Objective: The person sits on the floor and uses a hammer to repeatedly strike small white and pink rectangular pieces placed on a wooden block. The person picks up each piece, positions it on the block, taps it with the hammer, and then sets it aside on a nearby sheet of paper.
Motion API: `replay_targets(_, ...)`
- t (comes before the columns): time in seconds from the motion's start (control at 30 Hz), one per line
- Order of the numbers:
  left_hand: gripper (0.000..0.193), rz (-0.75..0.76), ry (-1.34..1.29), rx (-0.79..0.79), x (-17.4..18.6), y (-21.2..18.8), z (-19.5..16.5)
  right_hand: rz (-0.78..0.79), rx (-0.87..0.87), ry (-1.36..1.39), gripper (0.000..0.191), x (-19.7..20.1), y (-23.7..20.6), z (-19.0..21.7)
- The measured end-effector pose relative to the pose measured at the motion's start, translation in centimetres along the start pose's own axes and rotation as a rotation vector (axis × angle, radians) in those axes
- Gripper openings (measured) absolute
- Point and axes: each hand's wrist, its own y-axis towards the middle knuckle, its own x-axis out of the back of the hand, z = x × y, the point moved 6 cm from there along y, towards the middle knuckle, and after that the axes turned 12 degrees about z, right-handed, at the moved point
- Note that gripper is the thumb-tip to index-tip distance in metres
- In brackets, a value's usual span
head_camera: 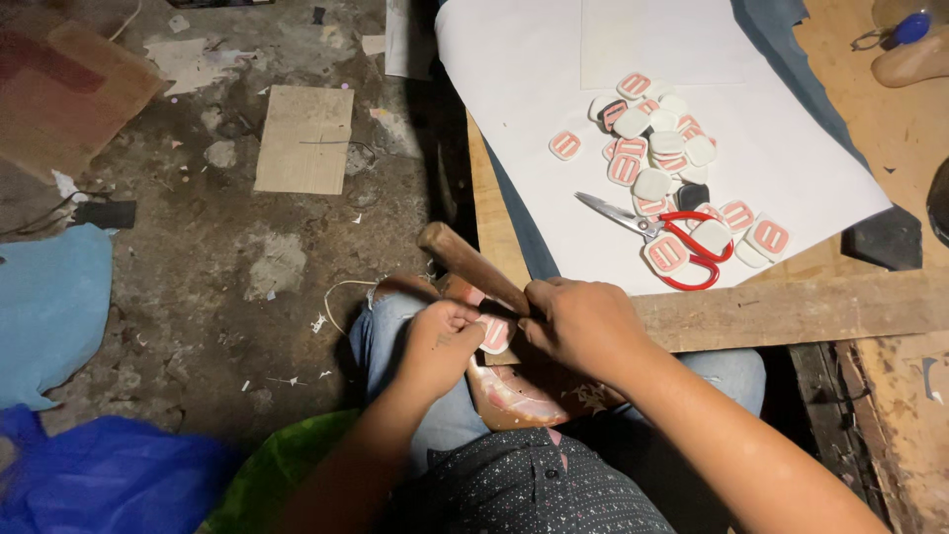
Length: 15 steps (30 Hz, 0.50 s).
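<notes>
My left hand (pixel 442 336) pinches a small white patch with pink stripes (pixel 494 334) against a tan shoe form (pixel 514 394) resting on my lap. My right hand (pixel 583 321) is closed around a tool with a brown wooden handle (pixel 470 262); the handle sticks up and to the left, and the tool's working end is hidden under the fingers, close to the patch. Both hands meet above my knees, just in front of the wooden table edge (pixel 781 311).
On a white paper sheet (pixel 514 79) on the table lie a pile of similar white and pink patches (pixel 657 148) and red-handled scissors (pixel 672 237). A dirty floor with cardboard scraps (pixel 304 138) lies left; blue cloth (pixel 49 307) and plastic bags (pixel 109 480) are at lower left.
</notes>
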Motion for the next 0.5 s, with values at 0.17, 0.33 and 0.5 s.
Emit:
replay_targets(0.17,0.016,-0.034,0.084,0.016,-0.2,-0.9,-0.7,0.001,-0.043,0.034,0.026,-0.3,0.4,0.2)
replay_targets(0.33,0.02,0.045,-0.047,-0.151,-0.2,-0.9,-1.6,-0.016,0.029,0.01,0.025,-0.2,-1.3,0.0)
replay_targets(0.5,0.017,-0.012,0.135,0.047,0.0,-0.3,-0.7,-0.014,-0.038,0.035,0.027,-0.6,0.2,-0.3)
